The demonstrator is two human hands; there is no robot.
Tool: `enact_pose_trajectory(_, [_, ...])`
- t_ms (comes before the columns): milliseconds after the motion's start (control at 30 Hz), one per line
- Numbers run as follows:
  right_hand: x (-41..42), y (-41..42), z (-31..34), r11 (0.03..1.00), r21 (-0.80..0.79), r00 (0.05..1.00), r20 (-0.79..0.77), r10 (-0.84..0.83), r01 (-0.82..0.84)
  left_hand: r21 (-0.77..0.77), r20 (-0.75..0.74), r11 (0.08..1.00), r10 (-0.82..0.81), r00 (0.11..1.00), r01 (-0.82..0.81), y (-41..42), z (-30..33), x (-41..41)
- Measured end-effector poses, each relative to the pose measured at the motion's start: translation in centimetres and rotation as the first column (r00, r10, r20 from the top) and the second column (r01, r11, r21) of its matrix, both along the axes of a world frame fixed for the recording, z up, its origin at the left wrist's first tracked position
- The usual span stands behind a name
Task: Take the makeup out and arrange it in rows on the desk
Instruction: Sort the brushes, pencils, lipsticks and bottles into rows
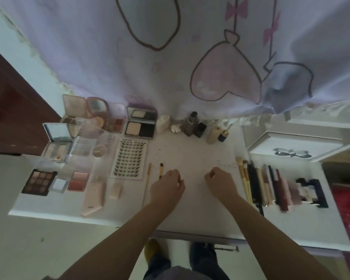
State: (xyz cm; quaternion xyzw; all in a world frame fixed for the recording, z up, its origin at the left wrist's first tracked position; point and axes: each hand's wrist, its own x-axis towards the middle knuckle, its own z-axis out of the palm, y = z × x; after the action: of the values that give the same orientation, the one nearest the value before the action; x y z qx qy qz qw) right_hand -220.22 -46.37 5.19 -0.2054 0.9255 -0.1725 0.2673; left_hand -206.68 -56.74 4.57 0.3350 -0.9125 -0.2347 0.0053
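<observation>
While both hands sit low over the middle, I list the risks from the biggest thing down.

Surface: the surface (190,150) is nearly full at both ends; as I judge it, only the bare middle strip is left for new rows, so anything set down there could crowd what already lies in place.

Curtain: the hanging cloth (170,57) drapes onto the back edge just behind the bottles (192,124); a reach to the back could snag it and tip them, since they stand upright and close together.

Compacts: the open palettes and compacts (77,134) lie in rough rows on the left, some overlapping; a sleeve or forearm sweeping left could knock the propped lids.

Lash card: the lash card (129,156) lies flat beside the left hand's reach, light enough to slide, I'd guess.

Pencil row: the brushes and pencils (261,184) lie side by side on the right, near the front edge; a nudge from the right wrist could roll them off.

Left hand: my left hand (168,184) has its fingers curled by the small brush (161,170); I cannot tell whether it grips the handle.

Right hand: my right hand (218,180) is loosely curled, apparently holding nothing.

Thin stick: the thin stick (147,182) lies just beside the left hand and could be flicked.
</observation>
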Motion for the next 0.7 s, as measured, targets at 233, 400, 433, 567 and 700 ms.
enact_pose_trajectory(233, [-9.0,7.5,1.0,0.995,0.096,0.997,-0.081,-0.001,0.009,0.271,0.063,0.961,-0.071,0.995,0.052,8.2,0.6,-13.2])
enact_pose_trajectory(400, [-11.2,8.3,-0.4,0.986,0.112,0.984,-0.117,0.137,-0.124,0.329,0.196,0.944,-0.043,0.980,-0.024,10.9,-1.0,-18.0])
enact_pose_trajectory(433, [-11.4,8.3,-0.7,0.982,0.118,0.979,-0.125,0.159,-0.144,0.318,0.223,0.948,-0.041,0.974,-0.033,10.9,-1.4,-18.3])
enact_pose_trajectory(567, [-11.7,8.3,-1.5,0.972,0.118,0.970,-0.110,0.218,-0.205,0.286,0.276,0.954,0.008,0.961,-0.090,10.3,-2.4,-18.5])
enact_pose_trajectory(700, [-11.0,7.6,-1.8,0.930,0.236,0.937,-0.142,0.320,-0.282,0.256,0.284,0.963,0.009,0.959,-0.085,8.9,-2.3,-16.6])
